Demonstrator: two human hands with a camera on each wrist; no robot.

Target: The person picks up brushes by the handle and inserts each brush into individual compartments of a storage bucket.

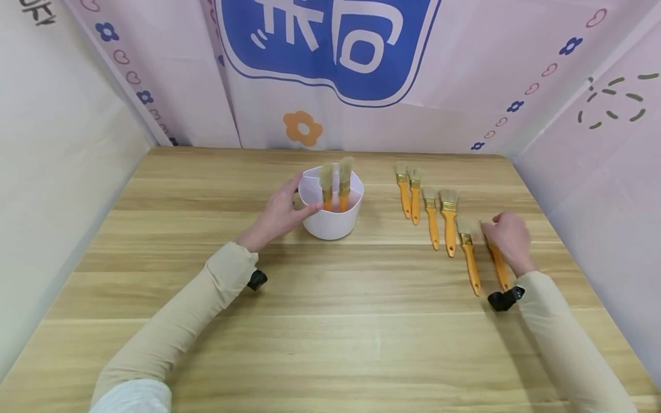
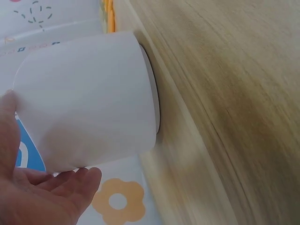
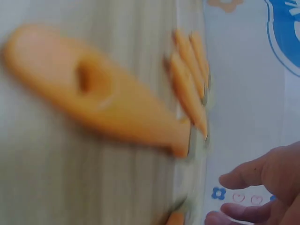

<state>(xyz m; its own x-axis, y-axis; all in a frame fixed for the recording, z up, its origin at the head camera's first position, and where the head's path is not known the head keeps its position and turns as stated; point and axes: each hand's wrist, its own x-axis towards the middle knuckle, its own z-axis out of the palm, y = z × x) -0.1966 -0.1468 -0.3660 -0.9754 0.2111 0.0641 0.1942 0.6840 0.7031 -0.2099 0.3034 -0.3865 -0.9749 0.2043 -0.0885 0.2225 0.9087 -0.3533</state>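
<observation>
A white divided cup (image 1: 330, 225) stands on the table, two paintbrushes (image 1: 344, 178) upright in it, bristles up. My left hand (image 1: 281, 213) holds its left side, thumb along the near rim and fingers round the far side. In the left wrist view, the thumb lies at the rim and the fingers against the wall of the cup (image 2: 93, 98). My right hand (image 1: 508, 238) is over the bristle end of the rightmost paintbrush (image 1: 500, 267), covering part of it. In the right wrist view, the thumb and fingers (image 3: 243, 176) are apart, while a blurred orange handle (image 3: 131, 112) looms close.
Several more orange-handled paintbrushes (image 1: 450, 226) lie in a slanting row between the cup and my right hand, bristles toward the back. The wooden table (image 1: 330, 344) meets a printed cloth wall (image 1: 413, 129) at the back, and pale walls rise on both sides.
</observation>
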